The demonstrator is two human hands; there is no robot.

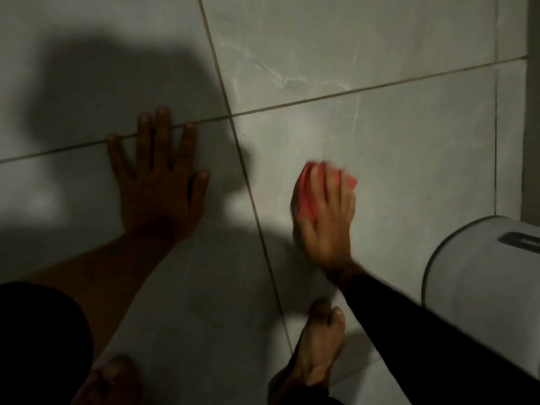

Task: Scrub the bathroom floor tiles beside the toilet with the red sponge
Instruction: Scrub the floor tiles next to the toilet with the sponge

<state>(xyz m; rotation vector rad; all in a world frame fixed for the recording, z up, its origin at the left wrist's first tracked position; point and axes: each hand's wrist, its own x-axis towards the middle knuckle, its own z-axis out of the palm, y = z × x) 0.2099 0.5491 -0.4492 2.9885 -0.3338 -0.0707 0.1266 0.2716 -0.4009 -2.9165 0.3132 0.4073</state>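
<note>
My right hand [327,217] presses the red sponge [305,197] flat onto a grey marbled floor tile [409,159]; its fingers are closed over the sponge and blurred with motion. Only the sponge's left side and far right corner show past the fingers. My left hand [159,176] lies flat on the floor to the left, fingers spread across a grout line, holding nothing. The white toilet [482,276] bulges in at the right edge, just right of my right forearm.
Dark grout lines [350,90] cross the tiles. My bare right foot [318,346] stands below the sponge hand and my left foot [111,378] at the bottom left. A wall [533,112] runs along the right edge. A heavy shadow covers the left floor.
</note>
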